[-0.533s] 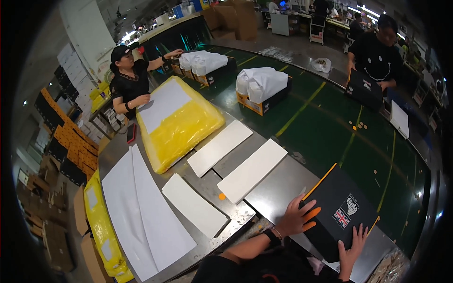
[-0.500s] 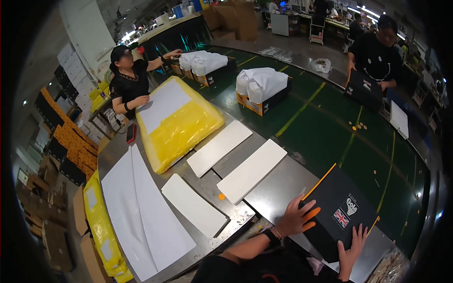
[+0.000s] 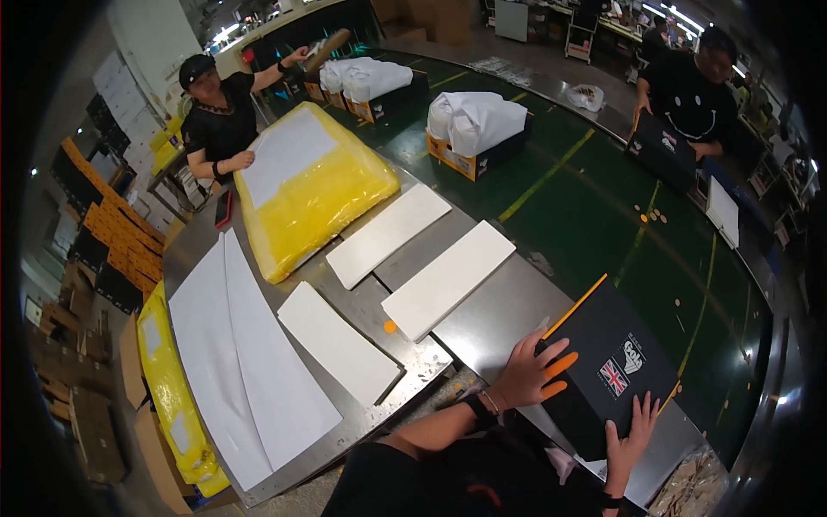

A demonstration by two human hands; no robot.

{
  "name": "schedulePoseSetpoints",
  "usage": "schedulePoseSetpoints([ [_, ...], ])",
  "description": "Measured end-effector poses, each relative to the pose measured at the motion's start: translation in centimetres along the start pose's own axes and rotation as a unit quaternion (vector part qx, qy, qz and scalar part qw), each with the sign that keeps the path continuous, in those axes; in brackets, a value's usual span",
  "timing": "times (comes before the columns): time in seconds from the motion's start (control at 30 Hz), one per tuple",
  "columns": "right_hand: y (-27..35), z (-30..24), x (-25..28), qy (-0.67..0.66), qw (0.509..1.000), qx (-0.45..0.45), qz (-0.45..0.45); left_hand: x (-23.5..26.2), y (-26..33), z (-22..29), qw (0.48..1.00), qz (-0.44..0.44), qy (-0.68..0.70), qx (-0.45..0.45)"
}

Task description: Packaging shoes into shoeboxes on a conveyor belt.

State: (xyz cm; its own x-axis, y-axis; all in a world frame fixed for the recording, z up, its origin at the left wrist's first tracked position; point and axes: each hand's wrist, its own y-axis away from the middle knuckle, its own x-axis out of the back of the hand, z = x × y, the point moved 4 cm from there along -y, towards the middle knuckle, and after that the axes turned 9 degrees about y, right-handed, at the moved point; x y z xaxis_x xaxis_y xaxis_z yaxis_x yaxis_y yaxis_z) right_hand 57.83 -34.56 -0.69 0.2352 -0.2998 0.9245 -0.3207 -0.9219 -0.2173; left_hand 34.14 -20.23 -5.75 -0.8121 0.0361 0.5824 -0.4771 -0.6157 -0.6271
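A black shoebox lid (image 3: 620,362) with an orange edge and a small flag mark lies on the metal table's (image 3: 500,314) near right corner. My left hand (image 3: 530,372) lies flat on its left edge, fingers spread, two fingertips capped in orange. My right hand (image 3: 633,431) presses flat on the lid's near edge. Neither hand grips anything.
Three white paper stacks (image 3: 448,277) (image 3: 388,233) (image 3: 338,340) and large white sheets (image 3: 241,362) lie on the table beside a yellow plastic-wrapped bundle (image 3: 314,185). Open boxes with white paper (image 3: 478,129) ride the green conveyor (image 3: 603,207). One person stands at far left, another at far right holding a black box (image 3: 662,148).
Both my hands stay flat on the black lid. The person at far left has raised a hand with an object.
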Motion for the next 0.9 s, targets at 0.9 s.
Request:
schedulePoseSetpoints([
  [0.9,2.3,3.3,4.6,-0.727,0.668,-0.16,-0.02,8.5,-3.8,2.0,0.706,-0.165,0.639,0.258],
])
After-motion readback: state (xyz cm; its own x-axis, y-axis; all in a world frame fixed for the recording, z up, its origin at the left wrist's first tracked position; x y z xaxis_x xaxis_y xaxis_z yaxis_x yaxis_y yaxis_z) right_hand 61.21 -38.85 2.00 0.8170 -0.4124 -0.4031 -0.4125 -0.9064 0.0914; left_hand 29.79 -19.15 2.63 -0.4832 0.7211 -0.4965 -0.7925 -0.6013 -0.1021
